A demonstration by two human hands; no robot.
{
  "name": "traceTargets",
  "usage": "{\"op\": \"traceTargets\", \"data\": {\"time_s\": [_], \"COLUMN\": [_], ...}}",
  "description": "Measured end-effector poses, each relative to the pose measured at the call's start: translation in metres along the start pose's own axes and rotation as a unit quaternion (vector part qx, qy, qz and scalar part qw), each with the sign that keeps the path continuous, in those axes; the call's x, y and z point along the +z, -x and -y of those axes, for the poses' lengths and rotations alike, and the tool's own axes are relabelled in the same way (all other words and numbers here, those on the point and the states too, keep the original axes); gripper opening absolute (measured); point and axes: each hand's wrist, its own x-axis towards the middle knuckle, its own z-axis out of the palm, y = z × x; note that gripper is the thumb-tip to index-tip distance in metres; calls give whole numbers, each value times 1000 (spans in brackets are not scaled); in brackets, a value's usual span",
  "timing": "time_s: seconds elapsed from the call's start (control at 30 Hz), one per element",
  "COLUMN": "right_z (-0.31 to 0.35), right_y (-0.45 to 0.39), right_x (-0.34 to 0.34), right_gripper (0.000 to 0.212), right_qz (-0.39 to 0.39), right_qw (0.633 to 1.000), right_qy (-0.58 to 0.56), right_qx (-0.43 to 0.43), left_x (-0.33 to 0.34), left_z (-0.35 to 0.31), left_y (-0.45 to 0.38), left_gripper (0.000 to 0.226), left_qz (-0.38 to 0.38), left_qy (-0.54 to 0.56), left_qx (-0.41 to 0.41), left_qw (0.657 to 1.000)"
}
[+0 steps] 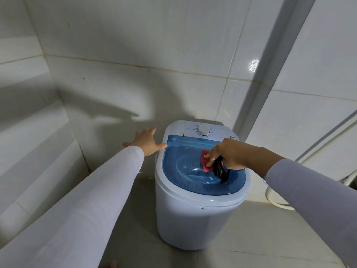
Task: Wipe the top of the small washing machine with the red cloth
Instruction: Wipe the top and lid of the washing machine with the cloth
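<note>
small washing machine point(195, 209) stands on the tiled floor point(251, 238), close to the back wall point(135, 55). white body, translucent blue lid point(185, 182) closed on top, white control panel point(202, 130) behind the lid with a round white dial point(203, 130).

right hand point(226, 155) is over the right part of the lid, fingers curled down and pinching the red cloth point(206, 161) against the blue surface. cloth is bunched, sitting on the lid's right half, just forward of the lid's hinge strip. the same hand also holds a dark bundle point(222, 171), black fabric or straps, can't tell which, hanging from under the palm onto the lid. so right hand is grasping the cloth, with the dark item alongside.

left hand point(144, 142) is off the machine's left side, fingers spread and straight, nothing in it. thumb tip is at the white rim near the lid's back left corner; whether it actually touches is unclear. the rest of the hand is out over the floor and wall junction.

both arms are in long white sleeves point(92, 200).

through the lid the tub interior point(195, 171) is visible, pale with ribbed walls.

right of the machine: a white vertical frame post point(257, 93) runs up the wall, and a curved white hose point(274, 200) lies on the floor near the right edge.
</note>
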Motion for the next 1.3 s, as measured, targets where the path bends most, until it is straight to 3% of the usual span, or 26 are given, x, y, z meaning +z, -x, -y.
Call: {"op": "traceTargets", "data": {"time_s": [1.3], "right_z": [-42], "right_y": [52], "right_x": [26], "right_gripper": [57], "right_qz": [-29], "right_qw": [991], "right_qy": [-74], "right_qx": [107], "left_x": [8], "left_z": [4], "left_y": [-15], "left_gripper": [89], "left_qz": [-21], "left_qy": [-23], "left_qx": [2], "left_qw": [1000]}}
